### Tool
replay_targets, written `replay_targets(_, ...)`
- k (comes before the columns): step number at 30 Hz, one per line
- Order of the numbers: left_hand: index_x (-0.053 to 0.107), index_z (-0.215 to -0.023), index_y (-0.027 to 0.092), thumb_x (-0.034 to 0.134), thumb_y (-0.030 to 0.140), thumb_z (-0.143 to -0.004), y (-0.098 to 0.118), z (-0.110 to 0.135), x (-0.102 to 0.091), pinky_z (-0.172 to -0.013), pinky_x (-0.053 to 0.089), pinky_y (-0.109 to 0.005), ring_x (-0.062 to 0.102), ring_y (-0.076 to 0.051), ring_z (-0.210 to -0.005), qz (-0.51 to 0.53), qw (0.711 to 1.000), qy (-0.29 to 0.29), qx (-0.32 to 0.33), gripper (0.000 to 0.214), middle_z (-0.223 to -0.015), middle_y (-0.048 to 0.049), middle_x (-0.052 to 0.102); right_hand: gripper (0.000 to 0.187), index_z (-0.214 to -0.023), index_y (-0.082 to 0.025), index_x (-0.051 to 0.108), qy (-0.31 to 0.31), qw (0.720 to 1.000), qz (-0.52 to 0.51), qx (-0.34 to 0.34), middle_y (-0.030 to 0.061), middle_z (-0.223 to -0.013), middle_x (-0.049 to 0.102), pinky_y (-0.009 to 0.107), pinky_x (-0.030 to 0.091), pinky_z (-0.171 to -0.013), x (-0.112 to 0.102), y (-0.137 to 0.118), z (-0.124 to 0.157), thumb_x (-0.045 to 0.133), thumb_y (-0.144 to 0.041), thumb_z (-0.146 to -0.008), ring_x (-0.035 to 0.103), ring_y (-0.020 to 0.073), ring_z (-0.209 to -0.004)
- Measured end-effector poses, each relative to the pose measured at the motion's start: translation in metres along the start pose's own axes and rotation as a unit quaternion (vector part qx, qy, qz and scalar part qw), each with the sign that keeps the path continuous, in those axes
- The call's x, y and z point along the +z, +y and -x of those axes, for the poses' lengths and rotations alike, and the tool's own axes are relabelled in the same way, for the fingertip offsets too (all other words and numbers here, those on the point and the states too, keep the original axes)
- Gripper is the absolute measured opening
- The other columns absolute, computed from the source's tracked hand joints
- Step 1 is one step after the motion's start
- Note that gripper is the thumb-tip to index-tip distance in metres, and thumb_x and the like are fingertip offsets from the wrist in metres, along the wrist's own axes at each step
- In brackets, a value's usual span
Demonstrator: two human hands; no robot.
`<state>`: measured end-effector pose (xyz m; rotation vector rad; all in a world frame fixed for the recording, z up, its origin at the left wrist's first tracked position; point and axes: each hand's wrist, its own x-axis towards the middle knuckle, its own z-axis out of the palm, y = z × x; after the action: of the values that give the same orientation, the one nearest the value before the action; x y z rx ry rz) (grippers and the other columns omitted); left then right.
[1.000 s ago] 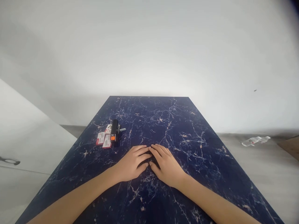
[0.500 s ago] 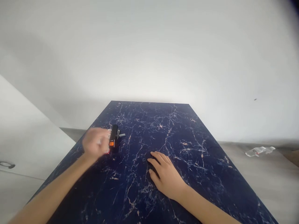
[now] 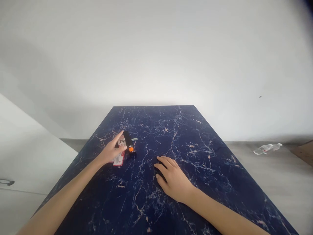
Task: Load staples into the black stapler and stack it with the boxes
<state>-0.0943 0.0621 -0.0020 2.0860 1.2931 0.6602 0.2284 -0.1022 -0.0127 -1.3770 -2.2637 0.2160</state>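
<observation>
A black stapler with an orange end lies on the left part of the dark blue marbled table. My left hand has its index finger and thumb closed around the stapler's left side. Small red-and-white boxes lie partly under that hand, just beside the stapler. A thin grey piece sticks out at the stapler's far end. My right hand lies flat on the tabletop near the middle with fingers stretched out, holding nothing.
A clear plastic bottle lies on the grey floor at the right. A white cabinet with a ring handle stands to the left of the table. A plain white wall rises behind.
My left hand left its place beside my right hand, reached left to the stapler and took hold of it. The stapler has turned, its orange end now pointing right. My right hand stayed flat.
</observation>
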Motion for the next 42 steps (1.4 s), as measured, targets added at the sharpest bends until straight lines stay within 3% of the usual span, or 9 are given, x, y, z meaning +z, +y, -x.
replay_targets(7, 0.028, -0.161, 0.028, 0.064, 0.046, -0.094, 0.056, 0.021, 0.035, -0.104, 0.050, -0.053, 0.053, -0.037, -0.134, -0.033, 0.989, -0.107, 0.092, 0.078, -0.153, -0.0161, 0.048, 0.053, -0.150, -0.021, 0.043, 0.036, 0.996, -0.062, 0.054, 0.0125, -0.151, 0.050, 0.056, 0.043, -0.115, -0.002, 0.001, -0.002, 0.051, -0.025, -0.098, 0.044, 0.0324, -0.141)
replay_targets(10, 0.016, -0.164, 0.030, 0.065, 0.042, -0.093, 0.082, 0.036, 0.051, -0.107, 0.047, -0.055, 0.053, -0.036, -0.133, -0.061, 0.977, -0.155, 0.136, 0.087, -0.151, -0.0150, 0.050, 0.057, -0.152, -0.023, 0.038, 0.090, 0.981, -0.105, 0.133, 0.0121, -0.150, 0.050, 0.055, 0.042, -0.117, -0.001, 0.009, -0.004, 0.047, -0.020, -0.095, 0.044, 0.0297, -0.141)
replay_targets(13, 0.006, -0.165, 0.027, 0.061, 0.046, -0.094, 0.105, 0.056, 0.067, -0.110, 0.045, -0.054, 0.050, -0.035, -0.134, -0.077, 0.958, -0.186, 0.206, 0.092, -0.152, -0.0149, 0.049, 0.068, -0.152, -0.023, 0.038, 0.077, 0.976, -0.142, 0.143, 0.0106, -0.150, 0.050, 0.057, 0.039, -0.119, -0.002, 0.016, -0.004, 0.048, -0.011, -0.086, 0.044, 0.0292, -0.142)
replay_targets(17, 0.007, -0.164, 0.017, 0.053, 0.050, -0.098, 0.130, 0.094, 0.091, -0.119, 0.031, -0.063, 0.031, -0.040, -0.149, -0.158, 0.956, -0.070, 0.237, 0.087, -0.165, -0.0198, 0.027, 0.076, -0.149, -0.026, 0.045, 0.026, 0.976, -0.211, 0.052, 0.0071, -0.147, 0.054, 0.052, 0.040, -0.119, -0.008, 0.017, -0.004, 0.046, -0.001, -0.077, 0.047, 0.0258, -0.139)
replay_targets(20, 0.019, -0.163, 0.017, 0.062, 0.053, -0.092, 0.140, 0.118, 0.107, -0.112, 0.034, -0.071, 0.030, -0.047, -0.147, -0.225, 0.938, -0.044, 0.259, 0.090, -0.167, -0.0224, 0.017, 0.069, -0.139, -0.027, 0.055, -0.002, 0.966, -0.256, 0.037, 0.0061, -0.136, 0.062, 0.047, 0.047, -0.112, -0.013, 0.014, -0.004, 0.044, 0.002, -0.077, 0.057, 0.0233, -0.128)
replay_targets(26, 0.048, -0.149, 0.025, 0.070, 0.030, -0.081, 0.131, 0.103, 0.106, -0.107, 0.041, -0.070, 0.045, -0.043, -0.138, -0.226, 0.925, 0.007, 0.305, 0.072, -0.162, -0.0209, 0.032, 0.055, -0.123, -0.025, 0.063, 0.031, 0.958, -0.273, 0.083, 0.0048, -0.119, 0.069, 0.043, 0.053, -0.101, -0.015, 0.015, -0.009, 0.045, 0.001, -0.078, 0.064, 0.0225, -0.111)
replay_targets(30, 0.051, -0.146, 0.025, 0.063, 0.018, -0.080, 0.118, 0.077, 0.090, -0.108, 0.044, -0.066, 0.054, -0.037, -0.131, -0.214, 0.914, -0.002, 0.344, 0.067, -0.149, -0.0179, 0.050, 0.046, -0.121, -0.024, 0.064, 0.078, 0.953, -0.268, 0.117, 0.0059, -0.119, 0.069, 0.043, 0.053, -0.101, -0.013, 0.022, -0.012, 0.046, -0.004, -0.084, 0.065, 0.0233, -0.111)
replay_targets(34, 0.051, -0.147, 0.024, 0.059, 0.012, -0.084, 0.103, 0.062, 0.076, -0.105, 0.052, -0.054, 0.060, -0.031, -0.125, -0.189, 0.908, -0.028, 0.373, 0.064, -0.144, -0.0141, 0.057, 0.045, -0.129, -0.024, 0.062, 0.072, 0.958, -0.243, 0.133, 0.0075, -0.125, 0.067, 0.047, 0.051, -0.104, -0.014, 0.028, -0.013, 0.050, -0.010, -0.088, 0.063, 0.0260, -0.117)
replay_targets(42, 0.061, -0.132, 0.025, 0.054, 0.011, -0.097, 0.068, 0.039, 0.065, -0.103, 0.053, -0.048, 0.064, -0.024, -0.121, -0.102, 0.948, 0.042, 0.299, 0.038, -0.131, -0.0083, 0.068, 0.025, -0.116, -0.027, 0.067, 0.005, 0.967, -0.223, 0.121, 0.0025, -0.106, 0.072, 0.038, 0.055, -0.085, -0.018, 0.028, -0.014, 0.063, -0.022, -0.091, 0.068, 0.0224, -0.094)
